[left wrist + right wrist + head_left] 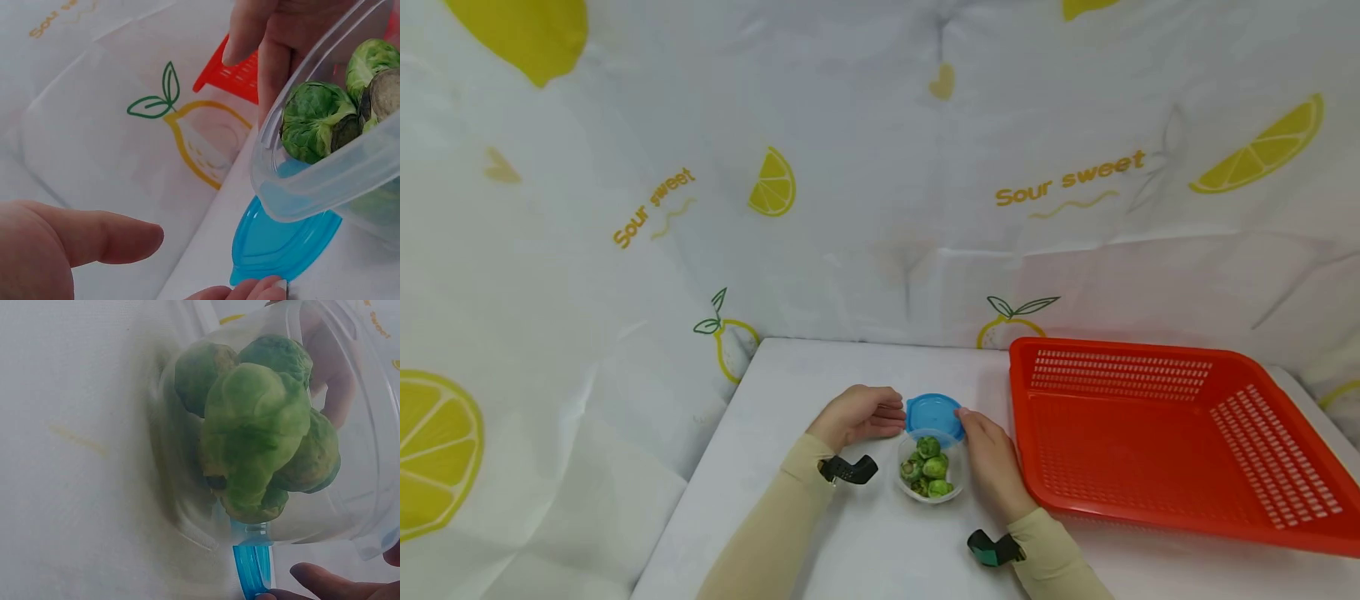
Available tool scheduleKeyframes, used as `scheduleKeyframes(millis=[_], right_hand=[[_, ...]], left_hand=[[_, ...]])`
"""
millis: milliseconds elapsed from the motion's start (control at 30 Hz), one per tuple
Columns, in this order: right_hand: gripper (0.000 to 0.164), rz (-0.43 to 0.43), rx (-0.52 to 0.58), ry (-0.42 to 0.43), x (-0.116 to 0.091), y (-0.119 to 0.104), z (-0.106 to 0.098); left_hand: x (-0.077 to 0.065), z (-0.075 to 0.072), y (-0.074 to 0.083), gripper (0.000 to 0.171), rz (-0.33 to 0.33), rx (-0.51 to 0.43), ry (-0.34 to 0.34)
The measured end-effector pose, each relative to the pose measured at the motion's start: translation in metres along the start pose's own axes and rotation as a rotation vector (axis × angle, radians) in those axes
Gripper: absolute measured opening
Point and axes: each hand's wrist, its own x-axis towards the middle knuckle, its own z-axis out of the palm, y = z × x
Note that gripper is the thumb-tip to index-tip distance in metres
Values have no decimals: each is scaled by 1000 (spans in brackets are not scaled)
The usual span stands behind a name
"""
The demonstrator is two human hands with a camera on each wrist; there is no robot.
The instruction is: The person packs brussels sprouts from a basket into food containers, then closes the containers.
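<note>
A clear plastic container (902,481) holding several Brussels sprouts (935,467) stands uncovered on the white table. Just behind it lies a blue lid (933,412), partly seen through the container's rim. My left hand (867,415) is at the lid's left side, fingers extended, holding nothing. In the left wrist view its thumb (119,237) points out straight, while its fingertips are close to the lid's corner. On the other side, my right hand (992,450) has its fingertips at the lid's right edge. The right wrist view shows a fingertip touching the blue lid (250,572); the sprouts (256,425) show through the container wall.
A large red plastic basket (1120,442) with slotted walls stands close to my right hand. A white cloth backdrop (865,192) printed with lemons rises behind and left of the table (760,408). Black straps with small devices sit on both wrists.
</note>
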Motion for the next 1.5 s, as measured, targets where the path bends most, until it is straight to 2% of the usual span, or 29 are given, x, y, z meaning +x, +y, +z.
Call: scheduleKeyframes(millis=[200,333,500,700,867,1000,1200,1400,1500], right_hand=[[62,26,7,-31,-4,-3,1],[64,-20,3,-25,-7,-8,3],[60,-73,23,-21,-12,-19,6],[54,-108,69,9,-29,-38,3],[55,-201,125,3,-41,-51,0],[60,-261,147,-21,-50,-58,-1],[58,-308,124,-56,-67,-59,-8],[58,-350,32,-76,-83,-51,-14],[60,-358,-16,-74,-92,-44,-16]], left_hand=[[1,0,0,40,-24,-33,20],[-1,0,0,31,-14,-56,23],[-6,1,5,24,28,-66,36],[-26,6,20,33,146,13,63],[-51,6,30,36,237,133,109],[-66,5,31,31,306,187,160],[-75,7,22,25,414,202,198],[-83,8,4,21,502,211,191],[-88,10,-7,17,549,252,208]])
